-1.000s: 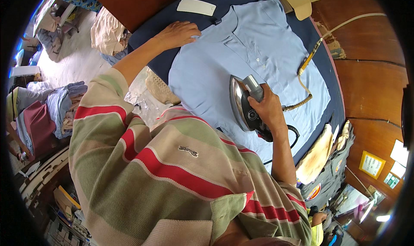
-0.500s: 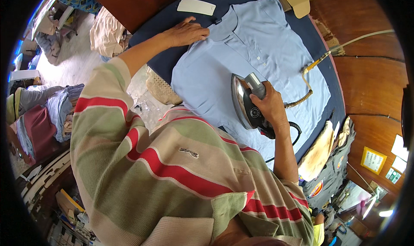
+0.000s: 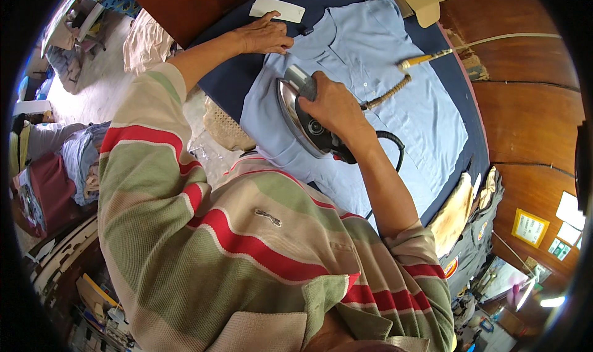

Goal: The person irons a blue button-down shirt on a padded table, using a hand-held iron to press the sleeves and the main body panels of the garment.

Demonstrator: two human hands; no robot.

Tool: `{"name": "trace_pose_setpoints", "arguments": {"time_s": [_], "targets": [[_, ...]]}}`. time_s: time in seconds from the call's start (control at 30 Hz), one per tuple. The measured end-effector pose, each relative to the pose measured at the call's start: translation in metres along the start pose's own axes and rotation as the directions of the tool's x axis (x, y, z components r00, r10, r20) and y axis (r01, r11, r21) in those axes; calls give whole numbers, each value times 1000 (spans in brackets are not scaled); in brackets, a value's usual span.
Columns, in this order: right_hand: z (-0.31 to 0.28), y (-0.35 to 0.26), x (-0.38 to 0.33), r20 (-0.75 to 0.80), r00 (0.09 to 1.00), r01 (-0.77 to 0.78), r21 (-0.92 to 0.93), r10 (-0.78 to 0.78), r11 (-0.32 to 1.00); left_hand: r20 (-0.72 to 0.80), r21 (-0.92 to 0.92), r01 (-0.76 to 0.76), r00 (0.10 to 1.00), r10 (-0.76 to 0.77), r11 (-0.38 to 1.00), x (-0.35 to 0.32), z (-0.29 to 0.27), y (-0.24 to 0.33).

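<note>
A light blue short-sleeved shirt (image 3: 395, 105) lies spread over a dark navy ironing surface (image 3: 219, 80). My right hand (image 3: 333, 108) is wrapped round the handle of a steam iron (image 3: 296, 118), whose metal soleplate rests on the shirt's left part. A brown-wrapped hose (image 3: 388, 94) and a black cord (image 3: 395, 143) come from the iron. At the shirt's far left shoulder my left hand (image 3: 265, 38) lies with its fingers extended, the fingertips at the fabric edge. One finger reaches toward a white card (image 3: 278, 10) on the navy cloth.
A cardboard box (image 3: 423, 0) stands at the far right against the wooden panelling (image 3: 519, 123). A pale hose (image 3: 494, 41) runs in from the right. Folded garments (image 3: 454, 213) hang at the near right. Piled clothes (image 3: 80, 160) lie on the left.
My right hand has slid the iron leftward and away from me across the shirt, with its hose trailing. My left hand has shifted slightly, one finger now nearer the white card.
</note>
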State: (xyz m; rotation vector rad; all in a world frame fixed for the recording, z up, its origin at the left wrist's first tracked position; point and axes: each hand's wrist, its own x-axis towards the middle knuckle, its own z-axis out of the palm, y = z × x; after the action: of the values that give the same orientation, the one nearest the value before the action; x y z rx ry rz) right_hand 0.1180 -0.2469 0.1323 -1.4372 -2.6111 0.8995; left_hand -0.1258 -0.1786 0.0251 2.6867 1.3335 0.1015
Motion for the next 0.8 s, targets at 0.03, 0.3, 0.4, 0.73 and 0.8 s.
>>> {"name": "trace_pose_setpoints", "arguments": {"time_s": [0.03,0.3,0.4,0.73,0.8], "targets": [[1,-2,4,12,1000,-21,-14,21,1000,16,-23,25,1000,-25,999,-1,-1,1],[2,4,8,-17,1000,26,-3,-26,1000,-312,-301,689,582,-751,659,-55,15,91],[0,1,7,25,999,44,-8,-44,999,-444,-284,706,503,-741,649,-61,38,107],[-4,1,8,29,998,52,5,-52,999,-32,-743,627,316,-948,234,-61,21,107],[-1,2,11,-9,998,62,-13,-62,998,-57,-712,657,296,-954,247,-60,23,108]]}}
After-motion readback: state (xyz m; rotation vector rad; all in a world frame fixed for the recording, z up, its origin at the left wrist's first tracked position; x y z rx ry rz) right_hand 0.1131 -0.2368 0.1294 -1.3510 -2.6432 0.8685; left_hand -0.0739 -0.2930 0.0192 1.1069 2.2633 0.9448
